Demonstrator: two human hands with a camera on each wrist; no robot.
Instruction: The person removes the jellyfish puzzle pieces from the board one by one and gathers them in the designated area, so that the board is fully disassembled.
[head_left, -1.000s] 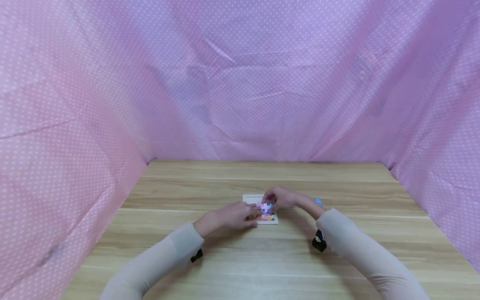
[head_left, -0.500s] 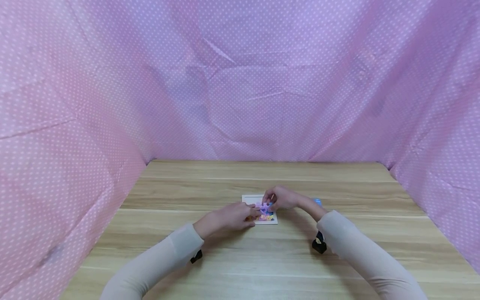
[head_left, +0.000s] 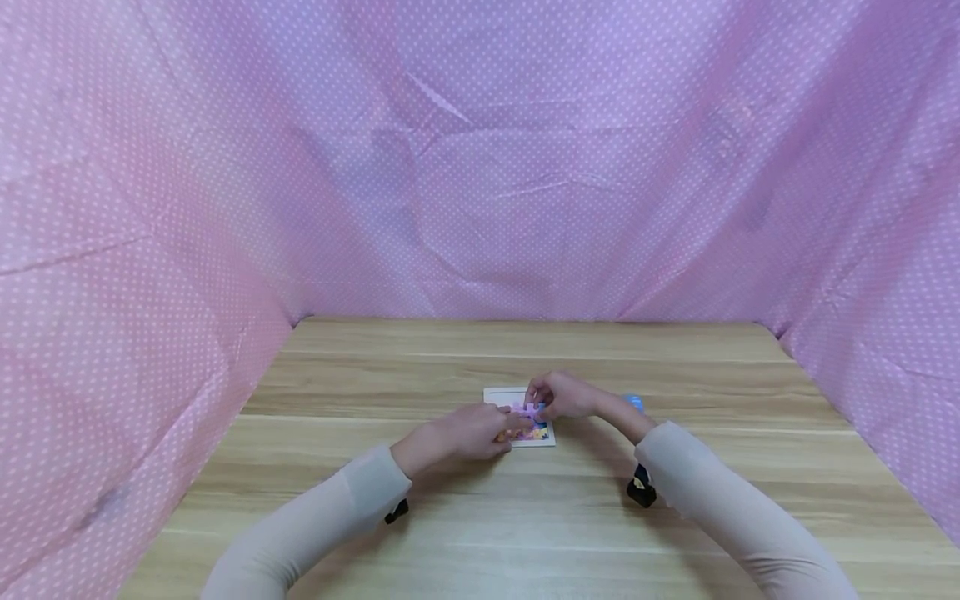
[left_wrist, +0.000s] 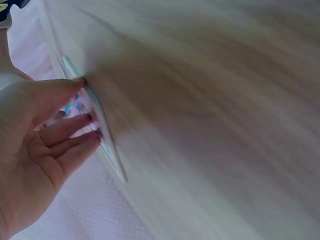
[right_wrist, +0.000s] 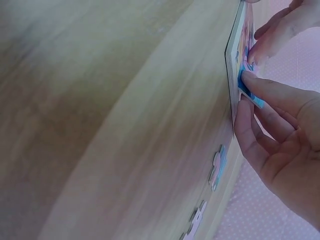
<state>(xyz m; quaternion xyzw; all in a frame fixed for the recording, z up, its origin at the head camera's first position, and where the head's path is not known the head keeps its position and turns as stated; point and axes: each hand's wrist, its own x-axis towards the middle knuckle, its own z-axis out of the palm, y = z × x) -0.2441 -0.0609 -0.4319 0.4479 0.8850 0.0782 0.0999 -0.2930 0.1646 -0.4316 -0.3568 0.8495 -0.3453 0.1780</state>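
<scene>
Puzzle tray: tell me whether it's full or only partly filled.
Partly filled: bare white shows inside the tray, and loose pieces lie on the table.

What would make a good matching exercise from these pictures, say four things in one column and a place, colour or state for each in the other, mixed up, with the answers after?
Things:
1. Right hand
2. Loose puzzle pieces
3. Puzzle board
4. Cloth

Places, colours and states:
A. Pale-rimmed, under the fingers of the left hand
B. Pinching a partly blue piece
C. Pink to purple with white dots
D. Lying on the table, to the right in the head view

Right pairs: 1-B, 2-D, 3-A, 4-C.
</scene>
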